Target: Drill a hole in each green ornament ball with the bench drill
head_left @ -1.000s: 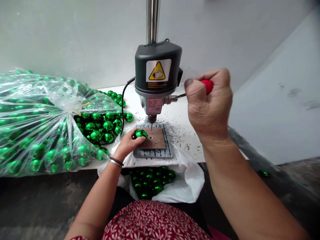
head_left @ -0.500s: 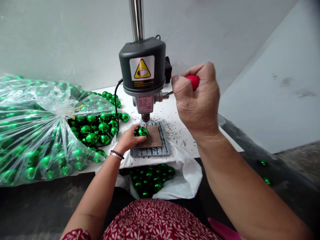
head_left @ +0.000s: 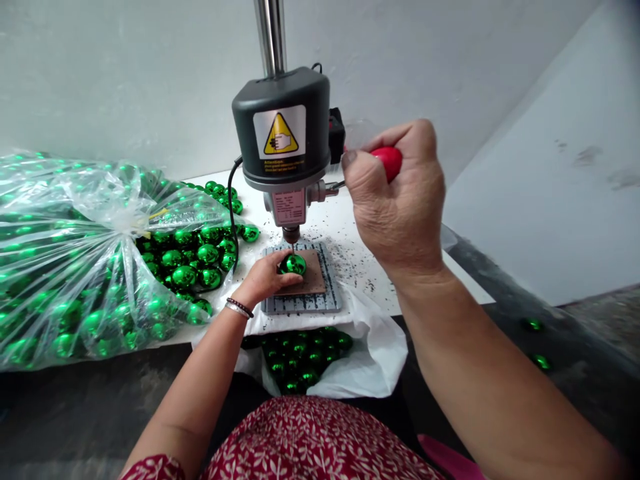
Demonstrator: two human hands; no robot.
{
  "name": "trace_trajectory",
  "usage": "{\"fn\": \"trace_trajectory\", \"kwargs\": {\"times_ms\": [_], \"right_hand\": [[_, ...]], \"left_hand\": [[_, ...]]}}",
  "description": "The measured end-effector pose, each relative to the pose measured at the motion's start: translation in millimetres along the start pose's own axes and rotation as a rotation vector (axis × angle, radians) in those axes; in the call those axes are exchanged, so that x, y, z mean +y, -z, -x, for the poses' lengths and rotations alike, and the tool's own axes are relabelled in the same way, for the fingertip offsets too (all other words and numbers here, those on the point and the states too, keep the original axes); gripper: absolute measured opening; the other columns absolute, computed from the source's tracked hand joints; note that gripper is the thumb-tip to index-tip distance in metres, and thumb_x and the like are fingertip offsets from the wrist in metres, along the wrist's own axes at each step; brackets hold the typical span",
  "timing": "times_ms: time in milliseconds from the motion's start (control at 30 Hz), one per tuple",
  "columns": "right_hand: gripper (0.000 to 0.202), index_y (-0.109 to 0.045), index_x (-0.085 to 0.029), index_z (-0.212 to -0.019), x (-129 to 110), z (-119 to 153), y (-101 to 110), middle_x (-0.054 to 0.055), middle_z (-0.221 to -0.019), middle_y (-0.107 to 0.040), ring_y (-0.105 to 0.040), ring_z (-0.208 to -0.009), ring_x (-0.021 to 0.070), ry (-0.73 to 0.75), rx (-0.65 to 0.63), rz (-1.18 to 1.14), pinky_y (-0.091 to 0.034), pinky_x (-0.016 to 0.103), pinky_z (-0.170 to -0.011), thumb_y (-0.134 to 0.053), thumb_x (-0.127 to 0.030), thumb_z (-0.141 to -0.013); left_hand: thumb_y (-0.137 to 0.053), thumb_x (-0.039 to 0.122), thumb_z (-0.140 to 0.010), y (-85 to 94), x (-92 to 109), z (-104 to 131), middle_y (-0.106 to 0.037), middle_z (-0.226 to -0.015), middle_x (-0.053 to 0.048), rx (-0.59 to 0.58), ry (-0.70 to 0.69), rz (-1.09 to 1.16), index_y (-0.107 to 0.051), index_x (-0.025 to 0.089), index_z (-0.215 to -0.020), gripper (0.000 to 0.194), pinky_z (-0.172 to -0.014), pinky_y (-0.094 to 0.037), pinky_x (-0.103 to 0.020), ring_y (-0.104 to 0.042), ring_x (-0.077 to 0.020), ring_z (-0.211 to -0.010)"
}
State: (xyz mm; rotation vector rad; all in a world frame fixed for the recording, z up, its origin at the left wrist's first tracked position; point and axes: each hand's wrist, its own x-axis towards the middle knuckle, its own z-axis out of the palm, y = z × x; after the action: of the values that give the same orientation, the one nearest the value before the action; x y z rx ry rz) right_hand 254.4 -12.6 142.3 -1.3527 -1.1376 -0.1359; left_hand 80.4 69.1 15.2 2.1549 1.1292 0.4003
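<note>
Between the thumb and fingers of my left hand (head_left: 267, 277) is a shiny green bauble (head_left: 294, 265). It rests on a brown board (head_left: 314, 277) that lies on the slotted grey base plate (head_left: 330, 297). Directly above it is the thin bit of the dark drill press (head_left: 283, 127); whether the bit touches the bauble I cannot tell. My right hand (head_left: 400, 197) is wrapped round the red knob (head_left: 390, 162) of the press's feed lever, to the right of the motor housing.
A clear plastic bag (head_left: 120, 223) full of green baubles covers the table's left side. More baubles sit in a white bag (head_left: 380, 360) below the front edge. Dark shavings surround the base. A black cable (head_left: 231, 220) hangs left of the press. Two baubles (head_left: 540, 362) lie at lower right.
My left hand has moved the bauble slightly right, to under the drill bit. My right hand stays on the red knob, with little visible movement.
</note>
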Motion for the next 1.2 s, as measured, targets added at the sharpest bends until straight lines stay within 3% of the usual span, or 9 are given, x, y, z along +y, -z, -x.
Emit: {"fn": "trace_trajectory", "kwargs": {"times_ms": [100,300,433,667,767,900,1200], "right_hand": [[0.018,-0.047,-0.021,-0.088,1.4,3.7,1.0,-0.003,-0.082,-0.054,-0.047,-0.067,0.0044,0.001,0.003,-0.013,-0.046,0.021,-0.066,-0.057,-0.036,-0.089],[0.021,-0.049,-0.022,-0.088,6.4,12.5,5.2,-0.002,-0.081,-0.058,-0.049,-0.067,0.0073,0.037,0.008,0.054,-0.047,0.025,-0.067,-0.056,-0.043,-0.088],[0.019,-0.049,-0.022,-0.078,5.0,13.2,9.8,-0.002,-0.068,-0.056,-0.045,-0.06,0.0089,0.065,0.026,0.111,-0.044,0.028,-0.064,-0.055,-0.04,-0.082],[0.012,-0.048,-0.023,-0.072,-0.1,7.0,17.2,-0.002,-0.062,-0.053,-0.042,-0.057,0.0104,0.057,-0.063,0.206,-0.041,0.03,-0.062,-0.055,-0.032,-0.075],[0.011,-0.053,-0.023,-0.073,-0.2,9.1,15.7,-0.003,-0.062,-0.056,-0.045,-0.057,0.0097,0.045,-0.066,0.155,-0.04,0.028,-0.061,-0.052,-0.033,-0.076],[0.013,-0.057,-0.022,-0.074,1.0,12.9,14.4,-0.003,-0.064,-0.059,-0.048,-0.058,0.0085,0.058,-0.051,0.129,-0.04,0.026,-0.062,-0.052,-0.034,-0.077],[0.031,-0.05,-0.021,-0.072,5.2,21.0,13.6,-0.004,-0.059,-0.046,-0.041,-0.055,0.0062,0.112,-0.029,0.138,-0.034,0.023,-0.055,-0.056,-0.047,-0.088]], "left_hand": [[-0.08,0.033,-0.076,-5.2,-1.4,5.0,-0.075,-0.122,-0.008,0.026,0.057,0.127,-0.064,0.016,-0.139,0.067,-0.102,-0.052,-0.035,-0.068,-0.0249,-0.108],[-0.08,0.032,-0.075,-10.8,0.2,8.2,-0.077,-0.112,-0.001,0.06,0.088,0.233,-0.07,0.022,-0.132,0.059,-0.097,-0.053,-0.031,-0.069,-0.0227,-0.105],[-0.083,0.03,-0.072,-12.7,2.6,5.1,-0.078,-0.11,-0.002,0.07,0.148,0.217,-0.068,0.021,-0.135,0.066,-0.096,-0.054,-0.032,-0.07,-0.0233,-0.102],[-0.084,0.029,-0.07,-15.8,-1.3,0.8,-0.078,-0.117,-0.003,0.052,0.138,0.257,-0.067,0.022,-0.137,0.069,-0.103,-0.053,-0.035,-0.07,-0.0258,-0.111],[-0.085,0.029,-0.069,-17.7,-4.3,0.4,-0.076,-0.124,-0.007,0.06,0.139,0.267,-0.064,0.019,-0.141,0.075,-0.106,-0.051,-0.037,-0.069,-0.0266,-0.115],[-0.084,0.028,-0.071,-19.0,-3.7,1.3,-0.078,-0.117,-0.004,0.049,0.134,0.294,-0.066,0.02,-0.138,0.07,-0.104,-0.052,-0.036,-0.071,-0.0254,-0.109],[-0.085,0.029,-0.07,-20.2,-3.5,3.4,-0.073,-0.131,-0.006,0.091,0.153,0.252,-0.064,0.021,-0.14,0.073,-0.109,-0.048,-0.035,-0.066,-0.0267,-0.123]]}}
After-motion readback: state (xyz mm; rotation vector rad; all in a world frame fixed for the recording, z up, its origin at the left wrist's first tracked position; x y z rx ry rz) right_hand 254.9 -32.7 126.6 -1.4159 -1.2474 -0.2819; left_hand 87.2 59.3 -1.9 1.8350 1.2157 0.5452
